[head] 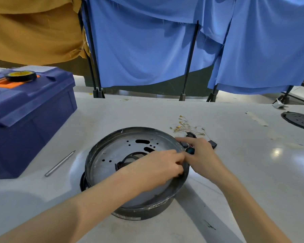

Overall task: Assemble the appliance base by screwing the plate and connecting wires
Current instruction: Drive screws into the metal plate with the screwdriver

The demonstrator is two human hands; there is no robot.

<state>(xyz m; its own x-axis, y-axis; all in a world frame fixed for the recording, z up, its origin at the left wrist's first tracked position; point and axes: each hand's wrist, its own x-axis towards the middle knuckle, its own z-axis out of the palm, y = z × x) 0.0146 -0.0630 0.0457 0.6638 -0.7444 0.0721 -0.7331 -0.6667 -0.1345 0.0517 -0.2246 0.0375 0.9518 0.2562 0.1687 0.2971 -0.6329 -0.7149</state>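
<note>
At the appliance base's (pixel 112 148) right rim, left hand (pixel 158 170) fingers (pixel 178 161) curl, grip unclear; right hand (pixel 203 156) grips a teal tool handle (pixel 190 150).

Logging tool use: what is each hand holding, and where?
The right hand grips a screwdriver by its handle. The left hand curls its fingers at the base rim; anything held is hidden.

Bright, diffuse overhead light. A glare spot (pixel 276 152) marks the glossy white table (pixel 253 186) at right; soft shadows lie beside both forearms (pixel 77 207) and the round base (pixel 142 212). Wide-angle distortion bows the far curtain poles (pixel 189 64); fine detail is slightly soft throughout.
</note>
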